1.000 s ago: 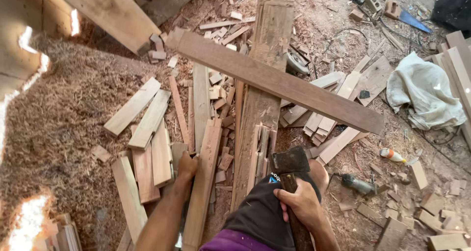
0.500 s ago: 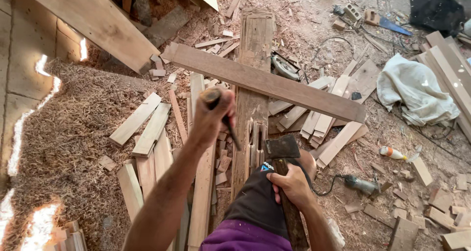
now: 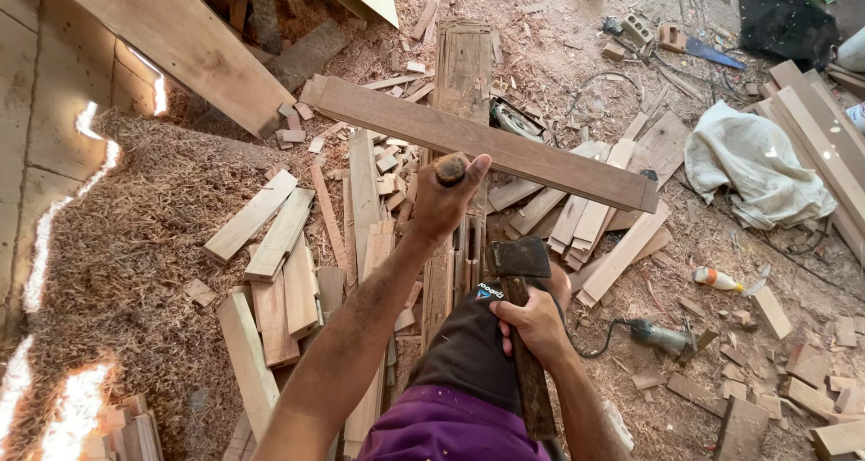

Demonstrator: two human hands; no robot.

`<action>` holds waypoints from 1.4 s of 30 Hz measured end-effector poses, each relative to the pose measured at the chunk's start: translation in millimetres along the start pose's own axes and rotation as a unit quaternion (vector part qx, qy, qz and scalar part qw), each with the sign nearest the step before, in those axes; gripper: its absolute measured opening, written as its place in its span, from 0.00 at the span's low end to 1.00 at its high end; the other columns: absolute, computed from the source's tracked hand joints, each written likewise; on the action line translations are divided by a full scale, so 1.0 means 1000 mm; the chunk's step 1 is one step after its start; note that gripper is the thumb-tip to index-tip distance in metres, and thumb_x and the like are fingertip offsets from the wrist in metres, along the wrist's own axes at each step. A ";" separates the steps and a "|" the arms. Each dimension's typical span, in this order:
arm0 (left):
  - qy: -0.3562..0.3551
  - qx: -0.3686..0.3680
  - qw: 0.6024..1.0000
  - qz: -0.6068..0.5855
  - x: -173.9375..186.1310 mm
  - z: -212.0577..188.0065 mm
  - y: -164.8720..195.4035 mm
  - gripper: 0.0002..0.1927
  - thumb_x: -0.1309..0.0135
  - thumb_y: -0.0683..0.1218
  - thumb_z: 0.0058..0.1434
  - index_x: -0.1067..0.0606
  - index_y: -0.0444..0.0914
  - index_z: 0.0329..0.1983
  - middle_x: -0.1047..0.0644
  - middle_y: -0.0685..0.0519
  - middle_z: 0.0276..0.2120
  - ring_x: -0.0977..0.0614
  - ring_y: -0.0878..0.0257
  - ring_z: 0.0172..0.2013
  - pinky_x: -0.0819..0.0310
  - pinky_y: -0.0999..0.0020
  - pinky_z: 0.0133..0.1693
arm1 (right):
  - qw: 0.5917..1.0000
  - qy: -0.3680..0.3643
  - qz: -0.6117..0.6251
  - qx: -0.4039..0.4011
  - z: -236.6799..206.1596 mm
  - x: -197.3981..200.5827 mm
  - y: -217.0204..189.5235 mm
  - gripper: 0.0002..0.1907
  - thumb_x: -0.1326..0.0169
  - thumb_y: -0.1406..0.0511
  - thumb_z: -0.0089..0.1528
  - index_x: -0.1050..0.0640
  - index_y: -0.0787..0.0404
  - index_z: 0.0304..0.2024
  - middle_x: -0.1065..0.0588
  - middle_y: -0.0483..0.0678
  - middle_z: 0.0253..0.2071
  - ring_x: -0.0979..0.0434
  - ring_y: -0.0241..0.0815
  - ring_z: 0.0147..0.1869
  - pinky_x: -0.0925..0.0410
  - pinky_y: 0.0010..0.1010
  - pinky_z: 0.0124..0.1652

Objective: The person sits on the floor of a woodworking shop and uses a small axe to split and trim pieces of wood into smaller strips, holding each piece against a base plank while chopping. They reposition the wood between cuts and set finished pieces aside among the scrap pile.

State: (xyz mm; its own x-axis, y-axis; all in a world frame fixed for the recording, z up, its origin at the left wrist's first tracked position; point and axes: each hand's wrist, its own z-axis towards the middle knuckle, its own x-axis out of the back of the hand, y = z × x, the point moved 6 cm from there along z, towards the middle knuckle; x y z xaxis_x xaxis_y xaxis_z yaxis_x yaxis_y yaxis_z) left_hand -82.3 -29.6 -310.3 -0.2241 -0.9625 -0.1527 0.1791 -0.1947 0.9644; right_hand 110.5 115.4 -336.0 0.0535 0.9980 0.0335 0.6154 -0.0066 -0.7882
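1. The right hand (image 3: pixel 532 321) wraps its fingers tight round a hammer (image 3: pixel 521 312) handle, above the knee.
2. The left hand (image 3: pixel 446 200), raised, has its fingers closed on a chisel (image 3: pixel 450 168) handle.
3. Beyond lies a long plank (image 3: pixel 487 143) across scrap wood on the floor.

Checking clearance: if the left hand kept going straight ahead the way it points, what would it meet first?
Probably the long plank lying across just beyond the left hand, which grips a wooden-handled tool; depth is unclear.

a long plank (image 3: pixel 487 141) lies across short boards (image 3: pixel 270 236), sawdust (image 3: pixel 117 272) heaped beside them, a white cloth (image 3: pixel 752 173) and handsaw (image 3: pixel 698 48) well apart.
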 end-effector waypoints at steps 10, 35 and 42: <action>-0.024 -0.029 0.997 0.070 -0.008 -0.002 0.009 0.24 0.45 0.58 0.70 0.31 0.44 0.21 0.32 0.63 0.16 0.31 0.74 0.16 0.37 0.74 0.17 | 1.000 -0.001 0.002 -0.006 0.000 0.003 -0.002 0.10 0.41 0.66 0.59 0.28 0.67 0.33 0.28 0.46 0.18 0.29 0.37 0.14 0.33 0.28 0.16; -0.053 -0.268 0.956 0.106 -0.041 -0.038 0.038 0.04 0.40 0.40 0.69 0.21 0.34 0.43 0.18 0.46 0.36 0.15 0.57 0.35 0.19 0.65 0.35 | 0.807 0.135 -0.514 0.258 -0.050 -0.023 -0.186 0.20 0.41 0.67 0.57 0.26 0.71 0.50 0.21 0.64 0.27 0.20 0.52 0.30 0.25 0.41 0.32; -0.065 0.000 0.988 0.141 -0.033 -0.027 -0.010 0.17 0.43 0.47 0.70 0.26 0.39 0.24 0.22 0.53 0.19 0.21 0.68 0.19 0.26 0.71 0.19 | 0.868 0.290 -0.353 0.193 -0.118 0.013 -0.220 0.12 0.42 0.64 0.59 0.22 0.66 0.42 0.20 0.55 0.26 0.20 0.44 0.25 0.26 0.36 0.27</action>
State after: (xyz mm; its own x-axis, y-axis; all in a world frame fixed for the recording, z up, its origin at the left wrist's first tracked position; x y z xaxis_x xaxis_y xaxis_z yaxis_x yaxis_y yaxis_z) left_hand -50.4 -0.9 -320.8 -0.2870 -0.9459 0.1515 0.2518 0.0781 0.9646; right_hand 68.7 122.8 -89.9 0.2257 0.5451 0.8074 0.3517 0.7273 -0.5894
